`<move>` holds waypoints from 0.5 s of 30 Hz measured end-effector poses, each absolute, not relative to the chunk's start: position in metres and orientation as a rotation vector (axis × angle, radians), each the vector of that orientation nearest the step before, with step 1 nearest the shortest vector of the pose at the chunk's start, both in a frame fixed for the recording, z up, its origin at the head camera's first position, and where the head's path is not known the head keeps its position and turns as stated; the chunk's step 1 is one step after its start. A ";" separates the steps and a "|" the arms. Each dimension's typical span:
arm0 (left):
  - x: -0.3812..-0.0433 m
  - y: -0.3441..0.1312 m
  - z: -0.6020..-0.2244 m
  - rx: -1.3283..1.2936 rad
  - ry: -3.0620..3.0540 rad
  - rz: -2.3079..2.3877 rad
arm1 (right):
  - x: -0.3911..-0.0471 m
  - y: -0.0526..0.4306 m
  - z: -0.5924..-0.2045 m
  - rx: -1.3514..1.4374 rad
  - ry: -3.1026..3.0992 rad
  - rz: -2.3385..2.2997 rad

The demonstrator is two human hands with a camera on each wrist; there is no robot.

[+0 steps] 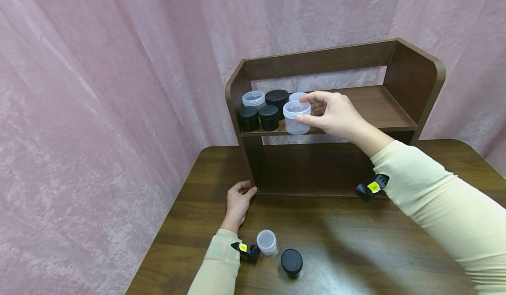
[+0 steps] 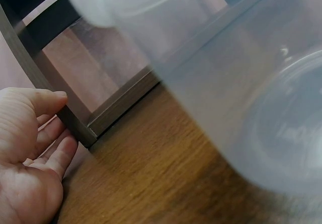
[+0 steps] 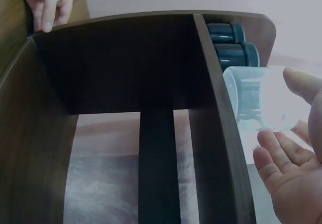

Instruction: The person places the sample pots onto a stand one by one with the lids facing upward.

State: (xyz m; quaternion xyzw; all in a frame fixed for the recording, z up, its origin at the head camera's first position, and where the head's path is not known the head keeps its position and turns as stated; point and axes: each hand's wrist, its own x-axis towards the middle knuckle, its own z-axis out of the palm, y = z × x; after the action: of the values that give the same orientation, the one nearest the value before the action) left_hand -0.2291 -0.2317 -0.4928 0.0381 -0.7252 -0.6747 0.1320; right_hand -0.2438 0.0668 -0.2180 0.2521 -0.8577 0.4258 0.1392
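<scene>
With thumb and fingers, my right hand (image 1: 332, 112) grips a clear plastic jar (image 1: 297, 123) with a translucent lid at the front edge of the upper board. In the right wrist view, the jar (image 3: 246, 95) stands beside two dark-lidded jars (image 3: 235, 55). My left hand (image 1: 238, 202) holds the lower front corner of the wooden shelf's (image 1: 247, 163) left side panel, its fingers along the outer face. On the upper board's left end are two small black-lidded jars (image 1: 269, 118), a larger black-lidded jar (image 1: 277, 97) and a clear jar (image 1: 253, 98). Another clear jar (image 1: 297, 96) is partly hidden behind the held one.
On the table (image 1: 336, 233), a small clear jar (image 1: 266, 242) and a black-lidded jar (image 1: 291, 262) stand right of my left forearm. A clear container (image 2: 211, 83) fills much of the left wrist view. A pink curtain (image 1: 158, 66) hangs behind the shelf.
</scene>
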 end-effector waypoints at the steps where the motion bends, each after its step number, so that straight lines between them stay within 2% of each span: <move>1: -0.229 -0.232 -0.493 0.106 -2.106 -1.955 | -0.244 0.066 -0.219 0.726 -2.474 1.236; 15: -0.229 -0.233 -0.495 0.123 -2.101 -1.962 | -0.252 0.059 -0.226 0.802 -2.309 1.134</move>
State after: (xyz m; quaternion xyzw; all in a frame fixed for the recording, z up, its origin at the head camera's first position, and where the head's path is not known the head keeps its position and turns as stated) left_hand -0.2288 -0.2333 -0.4951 0.0424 -0.7239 -0.6759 0.1319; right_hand -0.2521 0.0593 -0.2261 0.2901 -0.8356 0.4104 0.2217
